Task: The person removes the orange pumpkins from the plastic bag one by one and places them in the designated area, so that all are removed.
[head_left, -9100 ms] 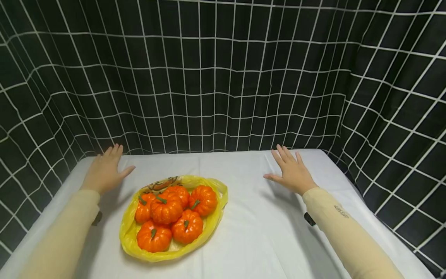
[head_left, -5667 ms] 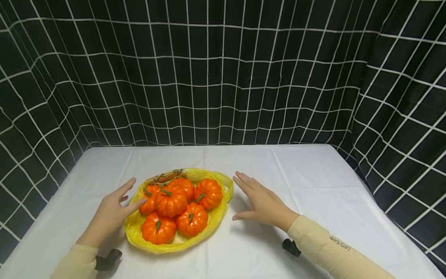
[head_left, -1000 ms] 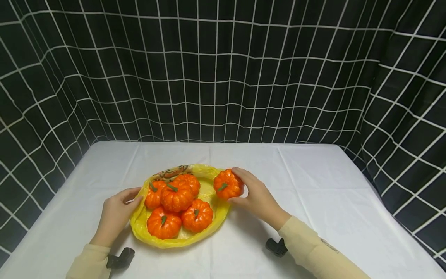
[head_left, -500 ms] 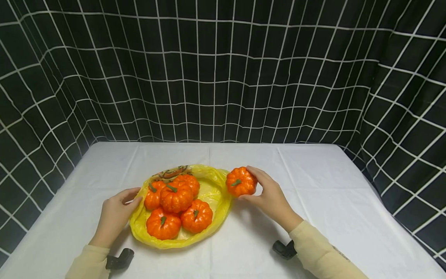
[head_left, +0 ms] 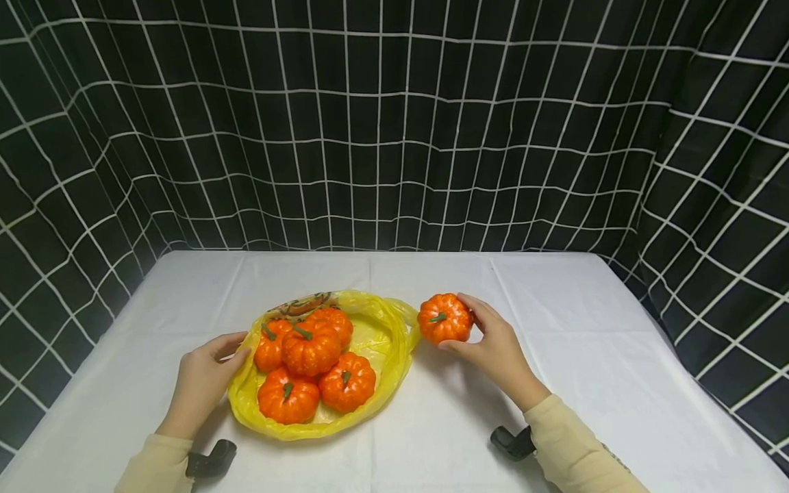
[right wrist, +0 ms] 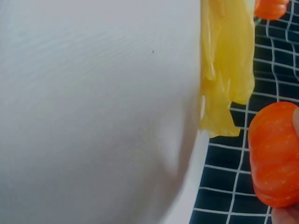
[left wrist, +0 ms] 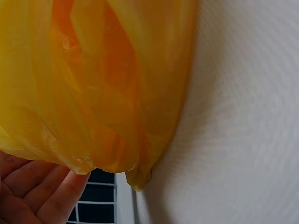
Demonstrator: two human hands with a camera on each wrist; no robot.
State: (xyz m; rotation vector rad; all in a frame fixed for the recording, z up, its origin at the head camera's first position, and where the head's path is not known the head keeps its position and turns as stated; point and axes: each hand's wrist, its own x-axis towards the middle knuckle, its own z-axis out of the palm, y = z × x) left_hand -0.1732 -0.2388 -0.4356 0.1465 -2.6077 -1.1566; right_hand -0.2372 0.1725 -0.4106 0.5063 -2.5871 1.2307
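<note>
1. Writing: A brown print showed on the rear wall of the yellow bag [head_left: 322,431]; no lettering could be read on it. A dark mark [head_left: 614,457] on the right sleeve [head_left: 576,445] was too foreshortened to read.
2. Held pumpkin [head_left: 445,319]: Orange, glossy, squat and deeply ribbed, with a short green stem turned toward the head camera. It was located just right of the bag, raised off the white table [head_left: 548,294]; the right wrist view showed it apart from the bag.
3. Right hand [head_left: 498,350]: Gripped the held pumpkin from its right side, fingers at the rear and thumb at the front.
4. Left hand [head_left: 202,383]: Pinched the left rim of the bag between fingers and thumb.
5. Container: The bag lay on the table, mouth open upward, its right handle spread toward the held pumpkin.
6. Contents: Five pumpkins [head_left: 311,349] of like form occupied the left and centre of the bag. One sat on top of the others; bare yellow film showed at the right.
7. Background: A black curtain [head_left: 364,161] with a white grid stood behind the table.
</note>
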